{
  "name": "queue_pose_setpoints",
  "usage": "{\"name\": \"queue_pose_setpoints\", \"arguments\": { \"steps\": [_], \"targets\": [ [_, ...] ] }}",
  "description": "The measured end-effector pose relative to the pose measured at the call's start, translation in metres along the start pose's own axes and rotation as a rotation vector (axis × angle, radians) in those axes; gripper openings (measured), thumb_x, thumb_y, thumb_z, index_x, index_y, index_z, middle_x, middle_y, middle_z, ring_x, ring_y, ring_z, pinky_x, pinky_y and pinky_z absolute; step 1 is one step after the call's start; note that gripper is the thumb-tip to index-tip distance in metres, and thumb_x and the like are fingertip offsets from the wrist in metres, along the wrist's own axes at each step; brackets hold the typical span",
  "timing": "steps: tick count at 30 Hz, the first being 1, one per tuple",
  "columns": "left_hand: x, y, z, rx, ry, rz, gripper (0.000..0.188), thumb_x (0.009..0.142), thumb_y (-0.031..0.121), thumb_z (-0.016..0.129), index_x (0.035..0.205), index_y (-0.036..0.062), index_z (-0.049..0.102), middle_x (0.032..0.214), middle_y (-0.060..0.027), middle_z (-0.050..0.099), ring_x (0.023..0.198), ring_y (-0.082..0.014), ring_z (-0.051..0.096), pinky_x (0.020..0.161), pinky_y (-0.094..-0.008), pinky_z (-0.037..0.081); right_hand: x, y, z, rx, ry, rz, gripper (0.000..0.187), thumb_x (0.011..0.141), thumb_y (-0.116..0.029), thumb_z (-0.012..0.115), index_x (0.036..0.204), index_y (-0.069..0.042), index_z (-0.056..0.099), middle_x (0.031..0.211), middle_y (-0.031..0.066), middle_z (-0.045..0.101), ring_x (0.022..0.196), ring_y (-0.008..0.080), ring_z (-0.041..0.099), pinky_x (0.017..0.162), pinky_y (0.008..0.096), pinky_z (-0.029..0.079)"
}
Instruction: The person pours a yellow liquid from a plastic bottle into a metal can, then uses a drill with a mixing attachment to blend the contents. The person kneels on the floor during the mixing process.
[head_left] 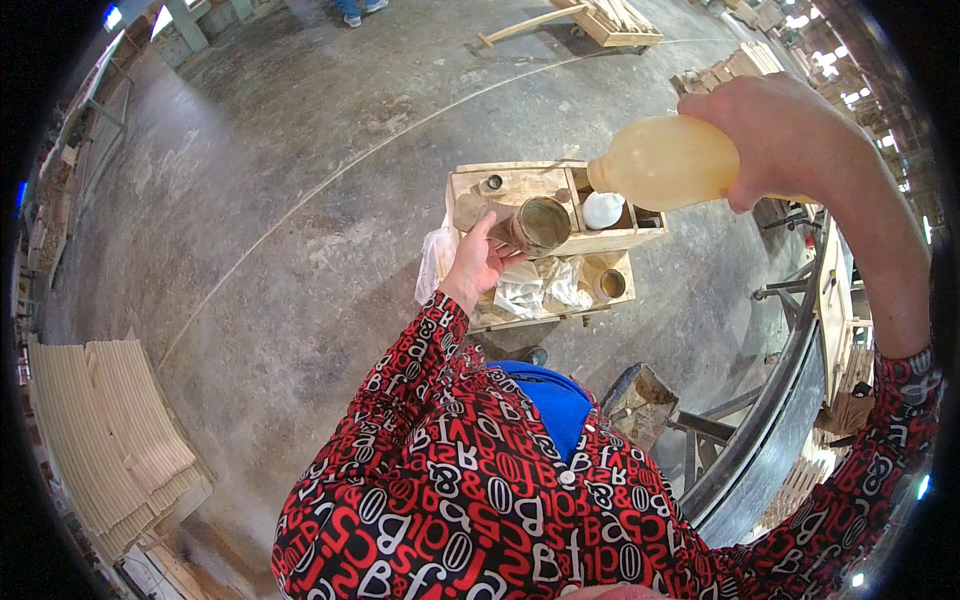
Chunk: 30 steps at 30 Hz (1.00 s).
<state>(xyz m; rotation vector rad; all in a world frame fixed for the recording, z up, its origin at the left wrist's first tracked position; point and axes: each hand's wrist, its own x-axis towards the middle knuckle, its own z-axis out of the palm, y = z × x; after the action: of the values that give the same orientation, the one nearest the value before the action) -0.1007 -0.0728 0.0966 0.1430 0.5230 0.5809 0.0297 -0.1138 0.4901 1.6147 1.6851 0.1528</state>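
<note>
My right hand [785, 135], raised at the right, grips a large translucent plastic bottle [670, 163] of yellowish liquid. The bottle lies almost level, its neck pointing left toward a round can [543, 225]. No stream of liquid can be made out. My left hand [478, 268] is closed around the near left side of the can, thumb on top and fingers below. Greyish contents show inside the can's stained rim. Beneath both is a wooden box stand [510, 180] with a white round container [603, 210] in a compartment and a small dark cap [494, 182] on top.
On the stand's lower shelf lie crumpled white wipes [545, 287] and a small tin [612, 283]. A dustpan-like scoop [642, 405] and a metal-framed bench [770, 430] are at my right. Stacked wooden strips [115, 440] stand left; a wooden cart [615, 22] is far off.
</note>
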Motion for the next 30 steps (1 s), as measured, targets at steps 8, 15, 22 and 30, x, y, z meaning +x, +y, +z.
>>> {"name": "queue_pose_setpoints", "arguments": {
  "steps": [8, 15, 22, 30],
  "targets": [
    [-0.001, -0.002, 0.000, -0.018, 0.014, -0.012, 0.037, 0.093, 0.032, 0.044, 0.116, 0.0039, 0.047, 0.105, -0.0133, 0.059, 0.096, -0.0273, 0.059, 0.087, -0.0469, 0.048, 0.000, -0.001, 0.003, 0.007, 0.016, 0.001, 0.054, 0.044, -0.013, 0.078, 0.093, -0.010, 0.057, 0.082, 0.0092, 0.064, 0.083, 0.0274, 0.062, 0.075, 0.0386, 0.049],
    [-0.005, -0.005, 0.002, 0.003, 0.022, -0.019, 0.038, 0.093, 0.033, 0.044, 0.116, 0.0031, 0.048, 0.104, -0.0136, 0.059, 0.097, -0.0272, 0.059, 0.087, -0.0467, 0.047, -0.004, 0.001, 0.008, 0.020, 0.039, 0.000, 0.053, 0.044, -0.012, 0.077, 0.092, -0.010, 0.057, 0.082, 0.0080, 0.062, 0.083, 0.0281, 0.060, 0.076, 0.0384, 0.048],
    [-0.006, -0.006, 0.003, 0.020, 0.028, -0.013, 0.039, 0.093, 0.034, 0.042, 0.117, 0.0038, 0.047, 0.105, -0.0141, 0.059, 0.096, -0.0270, 0.059, 0.088, -0.0462, 0.047, -0.008, 0.001, 0.007, -0.025, 0.098, -0.036, 0.049, 0.045, -0.015, 0.078, 0.090, -0.010, 0.060, 0.081, 0.0090, 0.064, 0.081, 0.0276, 0.062, 0.074, 0.0388, 0.049],
    [-0.014, -0.011, 0.012, 0.069, -0.004, -0.028, 0.038, 0.094, 0.032, 0.041, 0.118, 0.0038, 0.046, 0.106, -0.0143, 0.059, 0.095, -0.0270, 0.059, 0.085, -0.0448, 0.048, -0.013, 0.003, 0.011, -0.031, 0.130, -0.032, 0.053, 0.045, -0.014, 0.078, 0.094, -0.009, 0.059, 0.081, 0.0093, 0.064, 0.083, 0.0277, 0.062, 0.075, 0.0383, 0.049]
  ]
}}
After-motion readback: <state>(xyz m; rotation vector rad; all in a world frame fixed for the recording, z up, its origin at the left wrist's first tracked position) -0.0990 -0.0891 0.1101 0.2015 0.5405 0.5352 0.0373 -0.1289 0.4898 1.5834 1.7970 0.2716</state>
